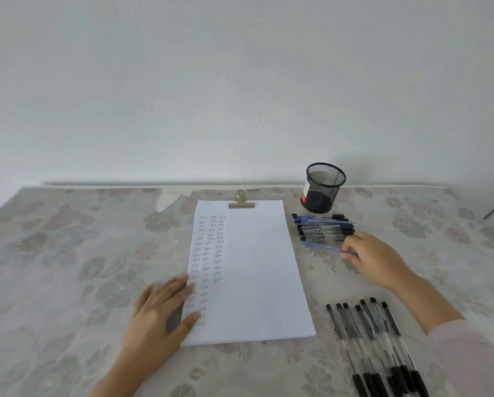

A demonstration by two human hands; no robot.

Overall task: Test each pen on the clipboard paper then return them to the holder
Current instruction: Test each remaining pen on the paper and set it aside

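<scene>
Two lots of pens lie on the floral tablecloth (68,253): an upper stack of pens (323,228) lying crosswise just in front of the mesh pen holder (323,193), and a lower row of black-capped pens (366,333) fanned out near your right forearm. One item is in hand: a single blue pen (324,247), lying alone just below the upper stack and apart from it, to the right of the clipboard paper (254,282). Your right hand (377,260) reaches over it with the fingers lightly curled and the fingertips (345,247) at the pen's right-hand end; the blur there hides whether thumb and finger have actually closed on the barrel. Your left hand (157,316) lies flat with fingers straight on the paper's left edge, holding nothing, over the columns of test marks. Handling, as a judgement: the pen is light, stiff, smooth plastic that is likely to roll or skid on the cloth if nudged sideways, so pinch it across the barrel a little in from the end and not at the very tip, then shift to a writing grip near the point. The sheet is thin and held only by the metal clip (241,203) at the top, so a flat palm suits it. The holder looks empty and light, and it could tip if pens are dropped against its rim.
</scene>
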